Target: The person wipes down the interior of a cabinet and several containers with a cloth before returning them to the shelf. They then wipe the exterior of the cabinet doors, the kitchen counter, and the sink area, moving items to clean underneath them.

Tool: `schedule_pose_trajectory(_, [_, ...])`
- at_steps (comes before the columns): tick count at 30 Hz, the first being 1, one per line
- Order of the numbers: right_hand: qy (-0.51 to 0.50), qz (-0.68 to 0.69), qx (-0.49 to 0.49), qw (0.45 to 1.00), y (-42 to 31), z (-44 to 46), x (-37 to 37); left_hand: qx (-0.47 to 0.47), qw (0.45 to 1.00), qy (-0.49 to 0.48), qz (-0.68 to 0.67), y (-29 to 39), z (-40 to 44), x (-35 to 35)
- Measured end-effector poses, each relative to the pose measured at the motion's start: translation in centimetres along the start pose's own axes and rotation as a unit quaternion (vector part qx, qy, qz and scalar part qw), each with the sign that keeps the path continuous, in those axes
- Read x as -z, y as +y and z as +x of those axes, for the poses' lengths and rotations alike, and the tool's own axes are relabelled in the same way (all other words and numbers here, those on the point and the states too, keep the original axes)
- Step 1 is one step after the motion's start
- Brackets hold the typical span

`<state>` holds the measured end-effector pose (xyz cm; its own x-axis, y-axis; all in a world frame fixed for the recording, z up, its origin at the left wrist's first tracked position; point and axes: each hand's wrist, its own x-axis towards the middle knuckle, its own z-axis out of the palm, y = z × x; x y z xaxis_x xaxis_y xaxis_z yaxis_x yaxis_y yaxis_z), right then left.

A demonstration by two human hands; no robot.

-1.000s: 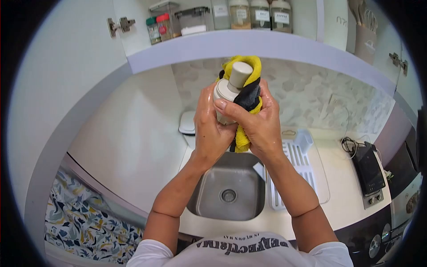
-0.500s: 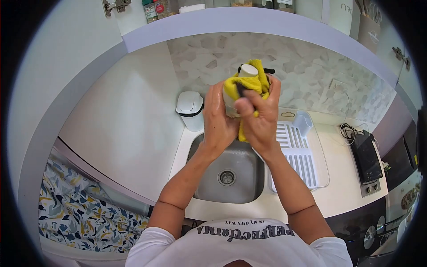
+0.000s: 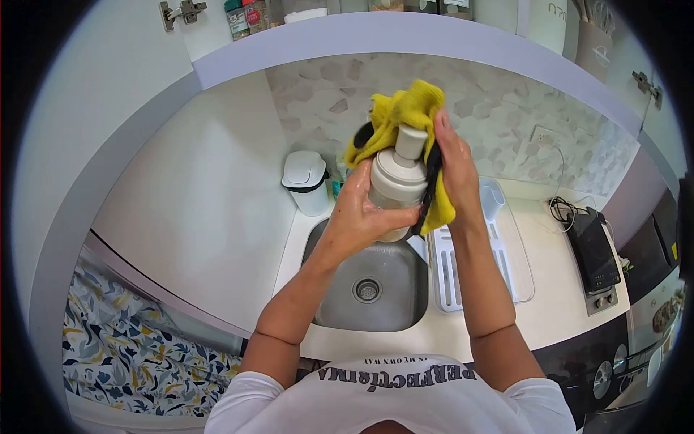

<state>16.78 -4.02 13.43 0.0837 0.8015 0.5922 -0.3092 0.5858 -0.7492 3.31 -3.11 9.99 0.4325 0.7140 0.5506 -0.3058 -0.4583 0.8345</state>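
Above the sink, my left hand (image 3: pixel 360 211) is wrapped round a pump bottle (image 3: pixel 399 175) with a white collar and pump head and a paler body. The bottle tilts a little, its top away from me. A yellow cloth (image 3: pixel 418 107) with black edging drapes behind the pump head and down the bottle's right side. My right hand (image 3: pixel 457 160) presses the cloth there, its fingers partly hidden behind it. The bottle's lower part is mostly covered by my left hand.
A steel sink (image 3: pixel 340 307) lies below my hands. To its right stands a white dish rack (image 3: pixel 499 249) with a light blue cup (image 3: pixel 492 199). A small white bin (image 3: pixel 307 192) is at the back left, a black cooktop (image 3: pixel 593 253) far right. Open cabinets frame the top.
The cloth has come off the front of the bottle to its back and right side, so the pump head and collar now show. My right hand has shifted right and opened out somewhat.
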Motion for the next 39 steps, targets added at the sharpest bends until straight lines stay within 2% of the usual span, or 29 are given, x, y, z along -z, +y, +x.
schedule_pose_trajectory(3, [0.041,-0.015,0.006,0.999,-1.1,-0.1,-1.0,0.021,0.999,-0.012,-0.047,0.5,0.4,0.1])
schedule_pose_trajectory(5, [0.057,-0.007,-0.005,0.998,-0.6,-0.2,-0.9,0.004,0.998,-0.02,-0.055,0.6,0.5,0.2])
schedule_pose_trajectory(7, [0.077,-0.156,0.049,0.984,-0.1,-1.6,-1.1,0.025,0.983,0.026,-0.178,1.0,0.9,0.0])
schedule_pose_trajectory(8, [0.072,-0.294,0.231,0.925,1.4,-2.5,-1.6,0.015,0.979,0.024,-0.203,1.7,1.0,0.1])
schedule_pose_trajectory(9, [0.068,-0.292,0.236,0.924,1.6,-3.7,-2.2,0.009,0.979,0.025,-0.201,1.9,1.2,0.3])
schedule_pose_trajectory(10, [0.091,-0.447,0.314,0.833,1.7,-5.1,-2.8,-0.006,0.971,0.053,-0.232,2.1,1.4,0.5])
schedule_pose_trajectory(11, [0.112,-0.584,0.381,0.708,1.7,-5.6,-3.0,-0.021,0.961,0.081,-0.263,2.2,1.5,0.7])
schedule_pose_trajectory(12, [0.112,-0.582,0.385,0.707,1.7,-5.2,-3.0,-0.061,0.965,0.091,-0.237,2.4,1.6,0.3])
schedule_pose_trajectory(14, [0.119,-0.507,0.363,0.773,1.4,-4.5,-2.4,-0.069,0.973,0.083,-0.205,3.2,1.7,-0.4])
schedule_pose_trajectory(15, [0.121,-0.506,0.365,0.772,0.7,-4.2,-2.1,-0.076,0.979,0.073,-0.173,4.0,1.7,-0.8])
schedule_pose_trajectory(16, [0.091,-0.384,0.232,0.889,-0.4,-3.6,-1.8,-0.091,0.983,0.077,-0.14,4.5,1.8,-1.0])
schedule_pose_trajectory(17, [0.055,-0.245,0.091,0.964,-1.5,-3.0,-1.8,-0.095,0.983,0.072,-0.139,5.4,2.0,-1.1])
schedule_pose_trajectory(18, [0.056,-0.245,0.099,0.963,-2.3,-2.3,-2.3,-0.1,0.987,0.061,-0.11,6.5,2.1,-1.2])
schedule_pose_trajectory(19, [0.047,-0.075,0.035,0.995,-2.9,-1.6,-3.1,-0.104,0.99,0.049,-0.081,7.4,2.3,-1.2])
schedule_pose_trajectory(20, [0.035,0.097,-0.029,0.994,-3.4,-0.8,-3.4,-0.116,0.991,0.041,-0.055,8.2,2.8,-1.0])
schedule_pose_trajectory(21, [0.034,0.097,-0.022,0.994,-3.5,0.2,-3.0,-0.122,0.99,0.036,-0.054,9.0,3.4,-0.9])
schedule_pose_trajectory(23, [-0.148,0.247,-0.182,0.94,-3.6,2.2,-1.7,-0.161,0.986,0.036,0.018,10.3,4.9,-0.6])
schedule_pose_trajectory(24, [-0.114,0.233,-0.201,0.945,-4.2,2.9,-2.7,-0.207,0.976,0.042,0.042,10.6,6.0,-0.1])
schedule_pose_trajectory(27, [-0.089,0.222,-0.198,0.951,-5.8,5.1,-4.9,-0.216,0.975,0.012,0.059,13.3,8.0,0.8])
schedule_pose_trajectory(28, [-0.166,0.238,-0.2,0.936,-5.7,6.4,-4.1,-0.239,0.968,0.017,0.077,13.9,8.7,1.0])
schedule_pose_trajectory(29, [-0.17,0.238,-0.194,0.936,-5.6,7.7,-3.9,-0.245,0.966,0.015,0.08,14.6,9.7,1.3])
schedule_pose_trajectory(31, [-0.151,0.128,-0.193,0.961,-6.5,9.5,-5.0,-0.251,0.956,0.031,0.151,16.1,11.9,2.2])
schedule_pose_trajectory(32, [-0.156,0.139,-0.191,0.959,-7.2,10.3,-5.2,-0.262,0.952,0.022,0.158,16.8,13.3,2.8])
schedule_pose_trajectory(33, [-0.117,0.091,-0.166,0.975,-8.1,10.9,-5.7,-0.266,0.95,0.022,0.16,17.7,14.7,3.4])
schedule_pose_trajectory(35, [-0.035,0.009,-0.082,0.996,-9.4,12.5,-5.2,-0.208,0.965,0.05,0.152,19.6,17.5,4.5])
schedule_pose_trajectory(37, [0.001,-0.109,0.136,0.985,-10.6,15.1,-3.3,-0.189,0.966,0.068,0.161,20.2,21.7,6.2])
schedule_pose_trajectory(38, [0.072,-0.307,0.266,0.911,-11.9,16.3,-2.0,-0.161,0.969,0.084,0.169,20.1,23.6,7.0])
schedule_pose_trajectory(39, [0.141,-0.484,0.377,0.777,-12.9,16.9,-0.8,-0.164,0.968,0.085,0.169,19.8,25.1,7.7])
